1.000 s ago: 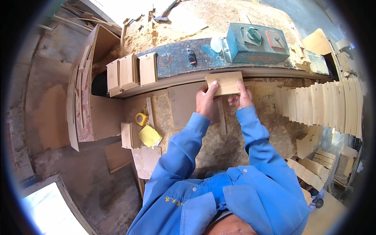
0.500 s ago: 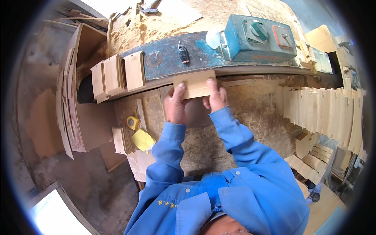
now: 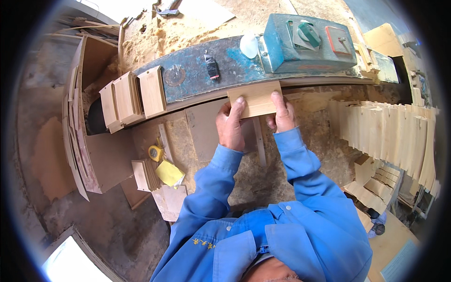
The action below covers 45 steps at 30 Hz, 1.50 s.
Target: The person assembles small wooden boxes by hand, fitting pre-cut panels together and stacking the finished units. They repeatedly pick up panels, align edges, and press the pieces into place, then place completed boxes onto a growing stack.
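A flat, light wooden board (image 3: 256, 97) lies level between my two hands, its far edge against the long rail of the blue machine (image 3: 192, 68). My left hand (image 3: 231, 123) grips its left end, thumb on top and fingers underneath. At the right end my right hand (image 3: 283, 113) pinches the board the same way, thumb on the upper face. The fingers below the board are partly hidden. Left along the machine's edge rest several similar wooden boards (image 3: 128, 98), stacked in small piles.
A teal switch box (image 3: 310, 44) with a green knob stands on the machine. At right is a long row of wooden slats (image 3: 385, 134). Left, a yellow tape measure (image 3: 155, 152) and yellow paper (image 3: 169, 173) lie by a small board stack (image 3: 144, 175). Sawdust covers the far surface.
Both hands have slid the board to the right along the machine's edge, still gripping it at both ends. The view has shifted slightly.
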{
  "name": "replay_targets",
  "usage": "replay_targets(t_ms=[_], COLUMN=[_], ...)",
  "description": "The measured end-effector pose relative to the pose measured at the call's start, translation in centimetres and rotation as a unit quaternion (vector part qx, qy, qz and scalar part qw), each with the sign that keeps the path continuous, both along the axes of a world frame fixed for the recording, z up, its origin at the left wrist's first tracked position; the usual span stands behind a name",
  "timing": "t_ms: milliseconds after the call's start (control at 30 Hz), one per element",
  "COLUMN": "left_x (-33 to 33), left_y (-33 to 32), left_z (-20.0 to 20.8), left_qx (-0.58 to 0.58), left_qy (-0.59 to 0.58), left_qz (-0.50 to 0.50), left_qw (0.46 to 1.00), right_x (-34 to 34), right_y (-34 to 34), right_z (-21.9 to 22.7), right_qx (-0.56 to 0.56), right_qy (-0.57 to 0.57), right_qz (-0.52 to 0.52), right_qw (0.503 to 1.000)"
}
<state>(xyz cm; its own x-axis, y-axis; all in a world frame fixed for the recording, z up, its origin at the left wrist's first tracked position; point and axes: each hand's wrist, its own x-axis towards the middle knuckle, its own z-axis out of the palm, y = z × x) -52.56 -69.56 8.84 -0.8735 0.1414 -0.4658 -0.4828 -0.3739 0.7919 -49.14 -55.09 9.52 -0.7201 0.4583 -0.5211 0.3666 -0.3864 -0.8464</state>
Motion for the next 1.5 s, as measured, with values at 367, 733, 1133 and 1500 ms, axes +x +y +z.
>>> replay_targets(t_ms=[367, 733, 1133, 1500], left_x=[-1.3, 4.9, 7.8, 8.4], left_y=[-6.3, -10.0, -9.8, -9.5], left_z=[-0.5, 3.5, 5.4, 4.3], left_qx=[-0.014, 0.008, -0.009, -0.049], left_qy=[0.009, 0.205, 0.208, 0.001], left_qz=[0.008, -0.129, -0.156, -0.099], left_qw=[1.0, 0.97, 0.966, 0.994], right_x=[-1.2, 5.5, 7.8, 6.7], right_y=[-5.8, -2.4, -3.5, -3.5], right_z=[-1.4, 1.7, 4.7, 0.9], right_qx=[-0.041, -0.117, 0.021, -0.002], right_qy=[0.019, 0.264, 0.281, 0.231], right_qz=[0.044, 0.173, 0.125, 0.138], right_qw=[0.998, 0.942, 0.951, 0.963])
